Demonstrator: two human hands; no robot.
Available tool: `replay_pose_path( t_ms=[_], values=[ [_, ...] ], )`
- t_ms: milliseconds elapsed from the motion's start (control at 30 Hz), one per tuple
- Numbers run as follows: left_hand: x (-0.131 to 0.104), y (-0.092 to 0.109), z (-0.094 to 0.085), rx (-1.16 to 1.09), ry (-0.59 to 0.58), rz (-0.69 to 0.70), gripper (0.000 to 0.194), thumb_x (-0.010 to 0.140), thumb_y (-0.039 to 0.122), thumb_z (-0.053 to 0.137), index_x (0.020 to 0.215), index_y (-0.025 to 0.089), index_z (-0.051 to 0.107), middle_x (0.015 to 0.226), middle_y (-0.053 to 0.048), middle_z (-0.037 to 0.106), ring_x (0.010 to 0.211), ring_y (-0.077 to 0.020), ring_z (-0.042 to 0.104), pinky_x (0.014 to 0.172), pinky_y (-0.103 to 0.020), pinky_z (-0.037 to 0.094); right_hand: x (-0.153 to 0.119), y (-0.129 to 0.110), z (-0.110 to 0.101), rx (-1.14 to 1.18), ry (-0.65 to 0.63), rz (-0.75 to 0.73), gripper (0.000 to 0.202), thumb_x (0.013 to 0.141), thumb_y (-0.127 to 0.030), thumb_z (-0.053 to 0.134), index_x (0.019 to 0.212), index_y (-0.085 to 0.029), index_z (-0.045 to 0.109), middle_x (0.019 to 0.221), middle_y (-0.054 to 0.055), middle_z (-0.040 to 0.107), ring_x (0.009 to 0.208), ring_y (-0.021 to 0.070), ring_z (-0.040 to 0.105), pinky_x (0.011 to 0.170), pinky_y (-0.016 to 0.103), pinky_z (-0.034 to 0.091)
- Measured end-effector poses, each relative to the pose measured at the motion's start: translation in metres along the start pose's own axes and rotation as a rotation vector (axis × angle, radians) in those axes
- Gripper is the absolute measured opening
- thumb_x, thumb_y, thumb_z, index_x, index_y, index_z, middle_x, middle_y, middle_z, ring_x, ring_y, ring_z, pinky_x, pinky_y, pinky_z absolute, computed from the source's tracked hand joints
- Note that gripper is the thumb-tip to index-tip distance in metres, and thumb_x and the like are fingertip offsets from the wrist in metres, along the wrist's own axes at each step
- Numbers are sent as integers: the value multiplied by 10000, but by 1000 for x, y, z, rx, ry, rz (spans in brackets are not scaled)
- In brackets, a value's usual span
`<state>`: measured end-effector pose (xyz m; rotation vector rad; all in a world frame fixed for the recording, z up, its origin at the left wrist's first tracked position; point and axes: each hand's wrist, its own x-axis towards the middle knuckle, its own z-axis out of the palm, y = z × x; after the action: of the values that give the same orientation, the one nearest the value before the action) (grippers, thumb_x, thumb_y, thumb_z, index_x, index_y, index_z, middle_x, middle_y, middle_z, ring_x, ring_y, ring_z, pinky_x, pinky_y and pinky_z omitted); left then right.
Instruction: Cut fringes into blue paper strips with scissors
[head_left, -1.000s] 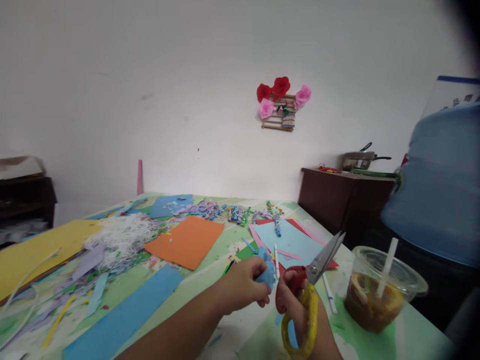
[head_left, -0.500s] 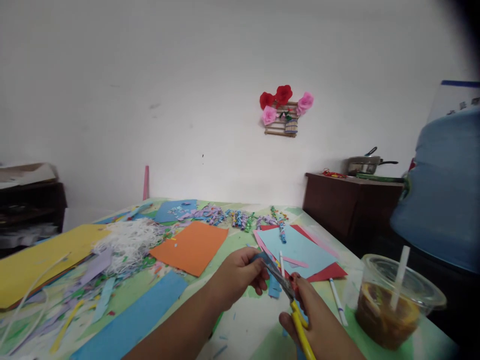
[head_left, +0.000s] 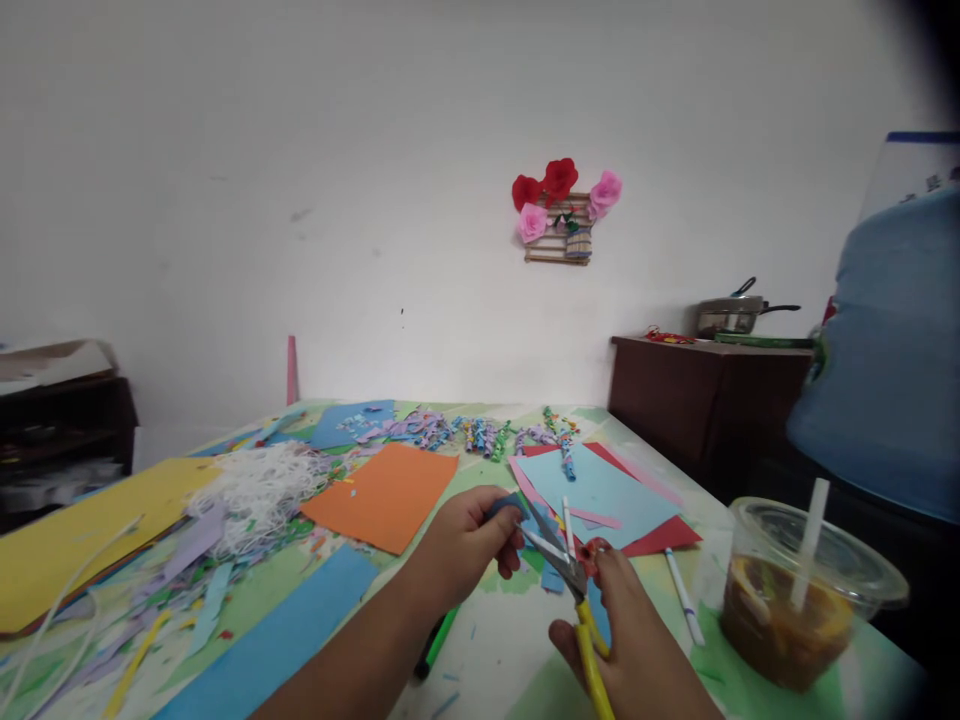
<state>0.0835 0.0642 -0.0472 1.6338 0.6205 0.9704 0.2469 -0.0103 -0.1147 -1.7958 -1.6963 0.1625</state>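
Observation:
Yellow-handled scissors (head_left: 589,640) are in my right hand (head_left: 626,620), their blades parted and pointing up and left. Between the fingers and thumb of my left hand (head_left: 469,540) is a small piece of blue paper (head_left: 512,505), right by the blade tips. Small light blue paper pieces (head_left: 553,577) lie on the table just beyond the blades. A white marker (head_left: 568,520) stands out behind the scissors, its lower end hidden. Below my left wrist a green marker (head_left: 437,642) shows in part.
A plastic cup (head_left: 787,600) of brown drink with a straw stands at the right. Orange paper (head_left: 390,490), a blue strip (head_left: 277,640), white shreds (head_left: 262,490) and yellow paper (head_left: 97,520) lie left. Light blue and red sheets (head_left: 607,490) lie beyond my hands.
The scissor blades have opened wider beside the blue paper. The view has shifted slightly, and more of the green marker shows below my left wrist.

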Motion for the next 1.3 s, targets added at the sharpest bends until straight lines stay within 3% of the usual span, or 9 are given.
replay_pose_path(
  t_ms=[267,500,633,900,1000,1133,1300],
  values=[
    [-10,8,13,210,-53,111,234,792,243,381,589,151,451,516,34,451,408,-73,462,418,-186,360,-4,1,9,85,39,-92,666,712,-430,503,1225,-42,329,1293,225,378,1217,314,301,962,418,289],
    [-15,15,8,505,-71,280,208,770,185,398,571,167,455,516,22,459,485,-113,466,485,-216,330,-6,9,18,165,32,-143,661,710,-417,472,1224,-32,311,1234,229,450,1158,302,398,909,380,355],
    [-16,17,9,594,-63,315,214,763,155,381,555,176,424,503,29,446,471,-107,448,475,-212,306,-7,12,25,192,10,-193,671,707,-449,476,1235,-65,318,1249,199,449,1171,283,384,935,364,319],
    [-20,19,10,669,-42,352,194,730,139,378,542,187,390,502,31,415,483,-109,400,475,-213,284,-13,12,26,190,-48,-266,712,748,-485,412,1245,10,290,1289,239,392,1215,248,328,979,368,253],
    [-21,17,8,679,-31,363,176,715,137,388,547,187,393,518,29,408,496,-111,389,481,-213,283,-14,12,27,183,-57,-262,702,752,-454,427,1267,-11,253,1303,234,375,1220,244,320,991,389,229],
    [-19,16,9,682,-24,372,163,694,135,397,539,186,390,513,30,391,494,-113,378,482,-218,275,-15,9,23,182,-83,-260,698,747,-415,445,1293,-50,211,1313,208,371,1217,250,324,980,393,254],
    [-18,15,8,674,-40,373,150,686,127,399,548,183,404,521,26,405,502,-114,382,491,-220,280,-14,3,16,178,-135,-267,706,717,-396,484,1262,-7,263,1274,226,410,1201,277,343,959,365,290]
  ],
)
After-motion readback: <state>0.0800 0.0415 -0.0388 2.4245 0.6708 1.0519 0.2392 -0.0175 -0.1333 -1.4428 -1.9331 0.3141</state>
